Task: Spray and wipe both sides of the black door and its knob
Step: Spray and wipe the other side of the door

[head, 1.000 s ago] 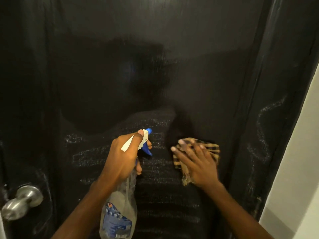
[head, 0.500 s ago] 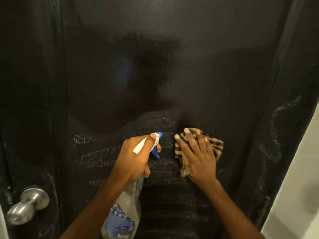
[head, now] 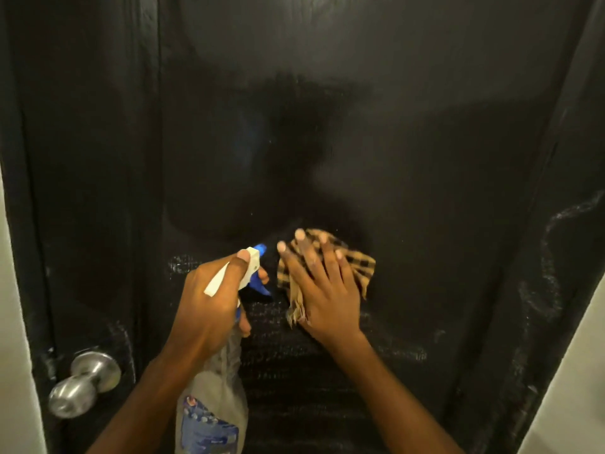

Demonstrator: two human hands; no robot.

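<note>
Altogether seven entries.

1. Black door [head: 393, 126], one: upright, glossy, filling nearly the whole view. Whitish streaks [head: 294, 355] lie in horizontal rows across its lower middle, and a looping trail runs down near its right edge; their number cannot be counted.

2. Knob [head: 83, 385], one: round, brushed silver metal, set at the door's lower left, well apart from both hands.

3. Spray bottle [head: 216, 404], one: clear body with a blue label, white head, blue nozzle and trigger. It is held tilted before the door's lower middle, nozzle toward the door, just left of the cloth.

4. Cloth [head: 360, 267], one: tan-and-black check, crumpled, frayed at its lower edge, lying against the door near centre.

5. Left hand [head: 206, 309], one: fingers curled round the bottle's neck, one fingertip resting on top of the white head.

6. Right hand [head: 324, 299], one: fingers straight and spread, palm pressing the cloth onto the door; four fingertips show, two of them reaching past the cloth's upper left edge.

7. Wall [head: 576, 388], two pale strips: a wider one at the right edge of view and a narrow one at the left edge, each beside the door.
</note>
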